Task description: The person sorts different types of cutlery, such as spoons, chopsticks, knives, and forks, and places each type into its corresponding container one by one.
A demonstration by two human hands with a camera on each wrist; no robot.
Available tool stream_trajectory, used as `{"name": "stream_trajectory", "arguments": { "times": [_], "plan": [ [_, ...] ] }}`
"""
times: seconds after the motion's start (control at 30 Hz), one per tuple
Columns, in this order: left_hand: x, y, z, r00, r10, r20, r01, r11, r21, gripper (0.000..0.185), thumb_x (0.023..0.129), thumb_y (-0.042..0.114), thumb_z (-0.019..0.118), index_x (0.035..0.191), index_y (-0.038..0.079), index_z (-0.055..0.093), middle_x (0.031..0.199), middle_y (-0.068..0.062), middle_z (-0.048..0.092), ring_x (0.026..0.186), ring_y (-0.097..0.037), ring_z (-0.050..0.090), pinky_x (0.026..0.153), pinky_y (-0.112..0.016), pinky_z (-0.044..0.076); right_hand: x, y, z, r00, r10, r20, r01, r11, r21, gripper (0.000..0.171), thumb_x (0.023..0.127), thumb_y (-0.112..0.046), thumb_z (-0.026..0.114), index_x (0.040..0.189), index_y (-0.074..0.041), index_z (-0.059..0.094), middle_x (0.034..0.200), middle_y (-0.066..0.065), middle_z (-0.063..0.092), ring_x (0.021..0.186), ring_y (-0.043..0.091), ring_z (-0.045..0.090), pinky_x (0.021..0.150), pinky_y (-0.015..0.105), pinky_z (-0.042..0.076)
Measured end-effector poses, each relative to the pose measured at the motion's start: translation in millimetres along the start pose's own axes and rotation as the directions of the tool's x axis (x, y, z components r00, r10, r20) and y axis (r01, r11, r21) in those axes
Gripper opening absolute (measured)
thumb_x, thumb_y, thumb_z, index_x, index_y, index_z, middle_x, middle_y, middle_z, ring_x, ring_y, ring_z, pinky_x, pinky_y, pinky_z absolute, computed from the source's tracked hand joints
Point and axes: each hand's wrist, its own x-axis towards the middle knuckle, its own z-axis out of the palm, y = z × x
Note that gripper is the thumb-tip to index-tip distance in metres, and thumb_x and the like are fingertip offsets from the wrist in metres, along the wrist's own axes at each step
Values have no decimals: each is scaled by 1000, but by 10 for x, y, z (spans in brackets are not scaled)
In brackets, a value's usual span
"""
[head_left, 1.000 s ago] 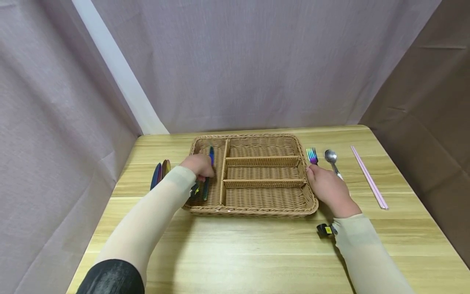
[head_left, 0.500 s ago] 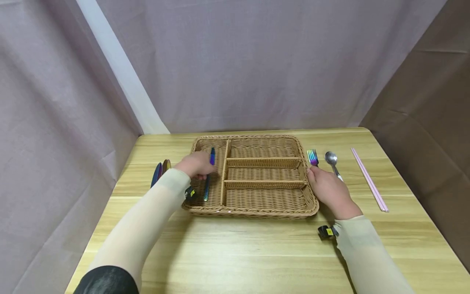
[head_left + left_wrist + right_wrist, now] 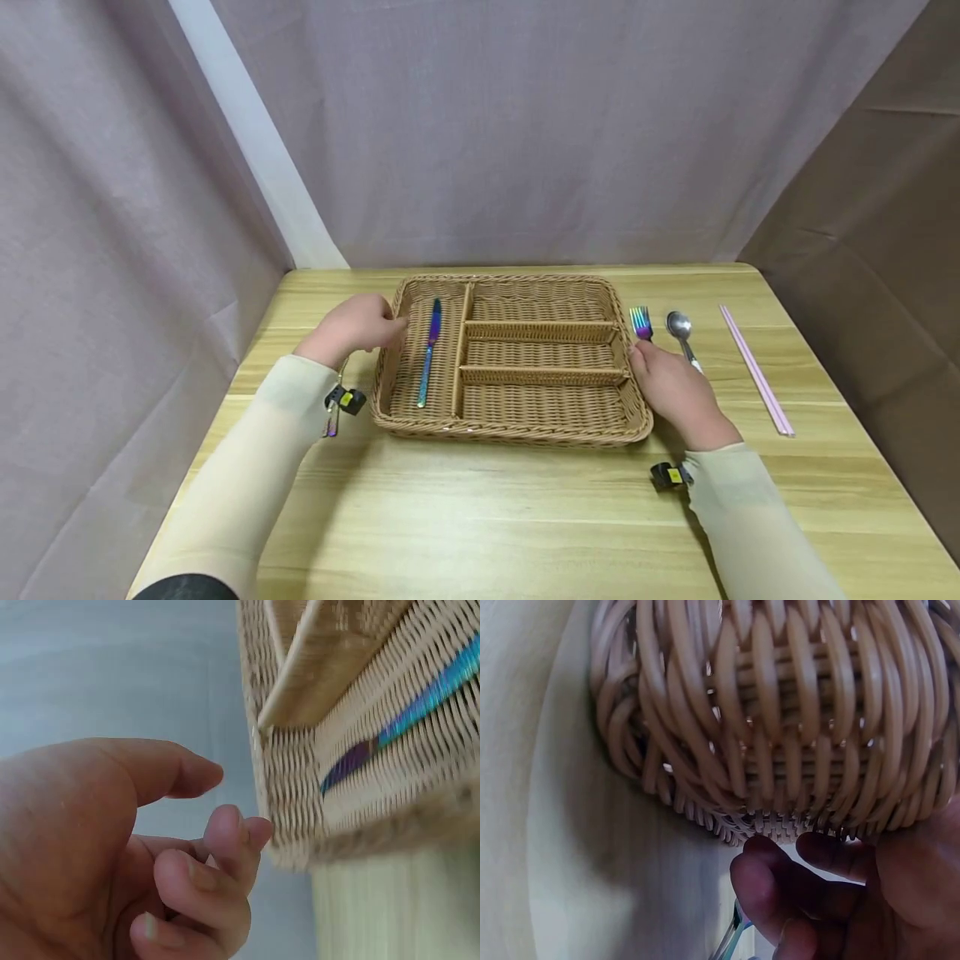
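Note:
A wicker tray point(image 3: 517, 429) with several compartments sits mid-table. An iridescent knife point(image 3: 429, 350) lies alone in its long left compartment, also seen in the left wrist view as the knife point(image 3: 409, 724). My left hand point(image 3: 352, 327) hovers just outside the tray's left rim, its fingers point(image 3: 225, 847) loosely curled and holding nothing. My right hand point(image 3: 671, 387) rests against the tray's right wall point(image 3: 780, 750), fingertips point(image 3: 765, 874) touching the weave. A rainbow fork point(image 3: 639, 321) lies beside it, its handle running under that hand.
A silver spoon point(image 3: 678, 325) and a pair of pink chopsticks point(image 3: 753, 371) lie right of the fork. A utensil handle end point(image 3: 331, 427) pokes out under my left wrist. Curtains close in the table at the back and both sides.
My left hand has let go of the knife and drawn back leftward over the tray's rim; the knife now lies in the left compartment. The right hand has stayed put.

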Motion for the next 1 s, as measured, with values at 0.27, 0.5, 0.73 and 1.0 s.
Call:
{"name": "stream_trajectory", "arguments": {
  "times": [0.27, 0.5, 0.73, 1.0],
  "plan": [
    [-235, -379, -101, 998, -58, -5, 58, 998, -4, 43, 108, 31, 54, 69, 15, 59, 71, -4, 67, 55, -17, 54, 58, -37, 46, -20, 21, 7, 1000, 6, 3, -6, 1000, 19, 47, 121, -37, 27, 121, -4, 61, 118, 35, 70, 112, 63, 66, 92, 78, 52],
    [-382, -675, -36, 997, -74, 21, 73, 997, 13, 44, 105, 31, 50, 63, 19, 54, 61, 2, 58, 57, -16, 49, 64, -35, 43, -13, 35, 4, 1000, 6, -1, -6, 1000, 14, 52, 121, -38, 26, 132, -1, 61, 127, 38, 68, 116, 64, 64, 96, 79, 50],
    [-485, -917, 73, 988, -123, 92, 119, 992, 42, 55, 106, 41, 58, 57, 20, 47, 55, 3, 51, 53, -14, 42, 63, -36, 42, 11, 20, 4, 1000, -1, -1, 1, 1000, 22, 53, 121, -39, 26, 134, -1, 61, 127, 37, 68, 117, 62, 65, 96, 78, 51],
    [-594, -1140, 230, 979, -161, 121, 158, 987, 32, 55, 104, 48, 66, 60, 18, 53, 61, 0, 59, 59, -17, 51, 60, -35, 43, 13, 38, 24, 1000, 2, -2, -2, 999, 33, 49, 121, -38, 27, 125, -4, 62, 120, 35, 70, 114, 61, 67, 92, 77, 52]
  ]
}}
